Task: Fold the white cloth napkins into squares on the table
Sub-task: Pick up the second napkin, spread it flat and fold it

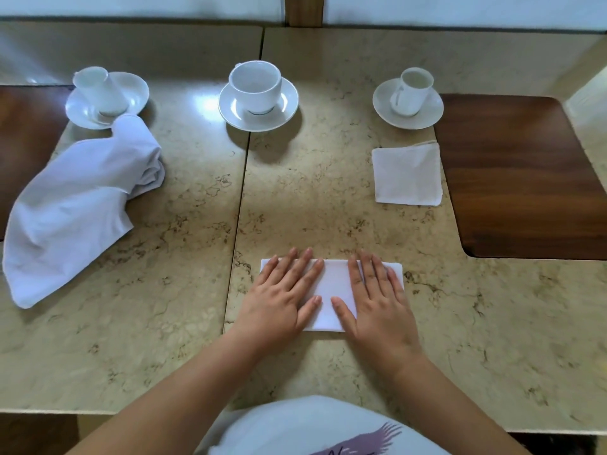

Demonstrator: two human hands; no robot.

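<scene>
A white napkin (335, 284) folded into a rectangle lies flat on the marble table (184, 323) near the front edge. My left hand (284, 295) rests flat on its left half, fingers spread. My right hand (377, 298) presses flat on its right half, fingers apart. A napkin folded into a square (407, 174) sits at the right, below a cup. A crumpled pile of unfolded white napkins (75, 208) lies at the left.
Three white cups on saucers stand along the back: left (105, 96), middle (258, 95), right (409, 100). A dark wooden inset (525, 178) sits at the right, another at the far left (23, 136). A seam (241, 198) splits the two table slabs.
</scene>
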